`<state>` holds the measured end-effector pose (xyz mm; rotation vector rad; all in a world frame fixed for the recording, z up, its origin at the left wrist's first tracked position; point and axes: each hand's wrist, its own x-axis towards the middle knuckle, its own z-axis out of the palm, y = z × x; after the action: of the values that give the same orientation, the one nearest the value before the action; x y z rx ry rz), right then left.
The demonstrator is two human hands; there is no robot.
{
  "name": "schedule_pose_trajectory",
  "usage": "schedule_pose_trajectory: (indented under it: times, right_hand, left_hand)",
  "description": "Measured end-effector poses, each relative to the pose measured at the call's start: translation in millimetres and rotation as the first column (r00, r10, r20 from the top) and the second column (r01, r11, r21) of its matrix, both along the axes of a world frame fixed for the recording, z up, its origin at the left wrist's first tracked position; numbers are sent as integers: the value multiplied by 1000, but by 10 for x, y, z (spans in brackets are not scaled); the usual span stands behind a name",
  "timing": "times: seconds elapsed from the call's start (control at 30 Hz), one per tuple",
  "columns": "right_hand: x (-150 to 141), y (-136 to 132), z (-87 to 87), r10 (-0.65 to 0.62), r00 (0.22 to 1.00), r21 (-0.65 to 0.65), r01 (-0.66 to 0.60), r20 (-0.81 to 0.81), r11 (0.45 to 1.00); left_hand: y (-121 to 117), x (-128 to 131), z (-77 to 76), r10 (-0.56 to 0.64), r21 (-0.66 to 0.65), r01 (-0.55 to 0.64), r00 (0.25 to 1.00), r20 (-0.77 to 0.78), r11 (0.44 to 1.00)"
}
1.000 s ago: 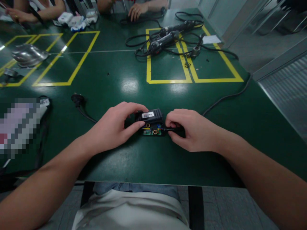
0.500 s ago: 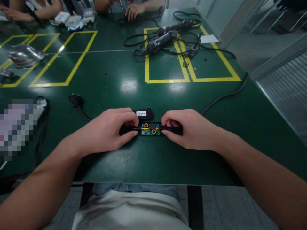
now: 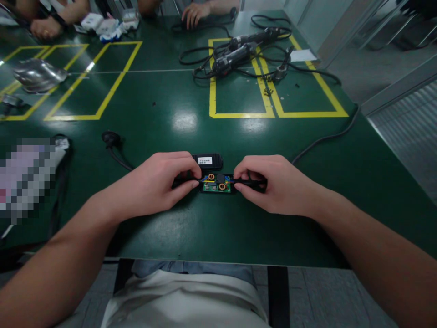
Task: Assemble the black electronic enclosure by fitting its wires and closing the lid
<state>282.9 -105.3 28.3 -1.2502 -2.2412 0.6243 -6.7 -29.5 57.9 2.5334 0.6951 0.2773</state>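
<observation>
A green circuit board (image 3: 215,186) with copper coils and coloured wires lies in a shallow black housing in front of me. At its left end my left hand (image 3: 174,180) pinches the black cable where it enters the housing. My right hand (image 3: 264,182) pinches the black cable (image 3: 256,183) at the opposite end. Just behind the housing rests a black cover (image 3: 213,161) with a white label, partly hidden by my left fingers. The cable's plug (image 3: 111,139) lies to the left, beyond my left wrist.
Two black power screwdrivers (image 3: 235,57) with tangled cords lie at the back right inside yellow tape outlines. A shiny metal piece (image 3: 39,75) is at the far left. Another person's hand (image 3: 196,16) rests at the far edge. A cord (image 3: 327,136) runs off to the right.
The view has shifted slightly, moving everything a little to the right. Both my hands keep their pinch at the housing's ends. A person's hand at the far left has moved.
</observation>
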Motion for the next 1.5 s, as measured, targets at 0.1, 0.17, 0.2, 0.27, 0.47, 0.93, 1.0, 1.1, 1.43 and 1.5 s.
schedule_pose_trajectory:
  times: [0.1, 0.17, 0.2, 0.27, 0.47, 0.93, 1.0, 1.1, 1.43, 1.5]
  right_hand:
    - [4, -6, 24, 16, 1000, 13, -16, -25, 1000]
    - [4, -8, 29, 18, 1000, 1, -18, -22, 1000]
    - [4, -8, 28, 18, 1000, -7, -18, -18, 1000]
    - [5, -8, 25, 15, 1000, -17, -15, -7, 1000]
    - [6, -7, 35, 14, 998, -72, -9, 62, 997]
    - [49, 5, 31, 11, 993, -45, -6, 115, 999]
    - [41, 13, 35, 5, 992, -48, 1, 127, 999]
    - [27, 26, 42, 0, 990, -48, 7, 144, 999]
    - [-9, 24, 39, -7, 979, -58, 19, 204, 998]
    - [-10, 22, 42, -6, 978, -63, 20, 208, 998]
  left_hand:
    - [10, -19, 6, 6, -4, -6, 1000, -4, 1000]
    - [13, -20, 9, 5, -11, -5, 1000, -14, 1000]
    - [14, -18, 9, 3, -14, -3, 1000, -18, 1000]
    - [16, -12, 7, 2, -15, -3, 1000, -24, 1000]
    - [7, -6, -14, -18, -16, 18, 999, -42, 1000]
    - [105, 70, -246, 116, 124, -121, 992, 48, 985]
    - [83, 64, -207, 123, 146, -137, 988, 99, 980]
    - [10, 47, -121, 67, 151, -95, 981, 183, 984]
    - [-19, 45, -152, -166, 100, 156, 981, 99, 983]
    - [-30, 49, -144, -155, 80, 147, 983, 100, 986]
